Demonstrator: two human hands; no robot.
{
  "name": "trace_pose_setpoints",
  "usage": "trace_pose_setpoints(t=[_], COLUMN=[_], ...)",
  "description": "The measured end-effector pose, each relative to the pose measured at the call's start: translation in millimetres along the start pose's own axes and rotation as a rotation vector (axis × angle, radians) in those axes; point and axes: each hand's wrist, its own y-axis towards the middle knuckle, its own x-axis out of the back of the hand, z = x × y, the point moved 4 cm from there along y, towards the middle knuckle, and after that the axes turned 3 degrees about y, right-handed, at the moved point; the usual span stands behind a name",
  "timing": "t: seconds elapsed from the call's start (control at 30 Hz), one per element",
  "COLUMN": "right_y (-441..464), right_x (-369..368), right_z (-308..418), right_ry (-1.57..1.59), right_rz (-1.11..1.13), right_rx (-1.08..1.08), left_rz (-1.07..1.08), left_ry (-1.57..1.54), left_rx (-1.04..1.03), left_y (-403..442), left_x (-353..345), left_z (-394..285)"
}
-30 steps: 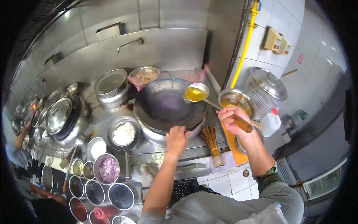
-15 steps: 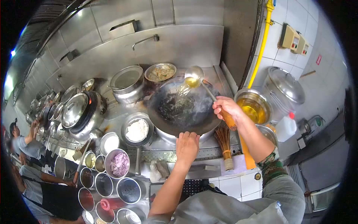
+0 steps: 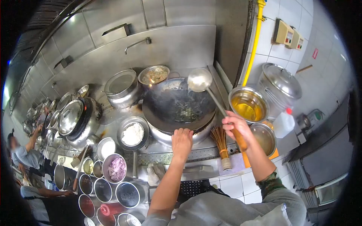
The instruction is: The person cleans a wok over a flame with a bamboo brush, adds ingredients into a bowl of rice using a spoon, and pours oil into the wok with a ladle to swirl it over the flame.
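Note:
In my right hand [image 3: 236, 126] is the wooden handle of a metal ladle [image 3: 200, 80]. The ladle's bowl is tilted over the right rear rim of a big dark wok [image 3: 169, 101] and looks nearly empty. Oil with small bubbles lies at the wok's bottom. My left hand [image 3: 182, 141] has its fingers closed over the wok's front rim. To the right stands a metal bowl of yellow oil [image 3: 248, 107]. A bamboo brush [image 3: 223, 148] lies in front of the wok on the right.
Left of the wok are a strainer of white food [image 3: 132, 134], a lidded wok [image 3: 71, 117] and a bowl of chopped onion [image 3: 115, 168]. Several seasoning pots [image 3: 103, 190] stand at front left. Two co-workers [image 3: 28, 152] are at far left. A lidded pot [image 3: 282, 84] stands right.
The oil that was in the ladle has been poured into the wok, and the ladle's bowl has tipped over. My left hand has stayed at the wok's front rim.

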Motion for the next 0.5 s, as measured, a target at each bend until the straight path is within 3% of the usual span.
trace_pose_setpoints(t=[0.03, 0.17, 0.23, 0.27, 0.33, 0.5], right_y=[-7, -32, -62, -69, -78, -74], right_x=[7, 58, 72, 80, 99, 134], right_z=[2, 10, 27, 29, 29, 15], right_ry=[0.301, 0.411, -0.029, -0.027, -0.492, -0.644], right_rz=[-0.066, -0.003, -0.305, -0.341, -0.506, -0.509], right_rx=[0.024, 0.085, 0.089, 0.107, 0.066, 0.09], left_rz=[-0.01, -0.025, -0.09, -0.109, -0.067, -0.088], left_ry=[-0.009, -0.051, -0.091, 0.003, -0.001, -0.108], left_rx=[-0.003, -0.029, -0.084, -0.075, -0.022, -0.026], left_y=[0, -2, -6, -12, -18, -31], left_x=[-2, -1, 13, 14, 24, 52], left_z=[1, 4, -2, -4, -8, -18])
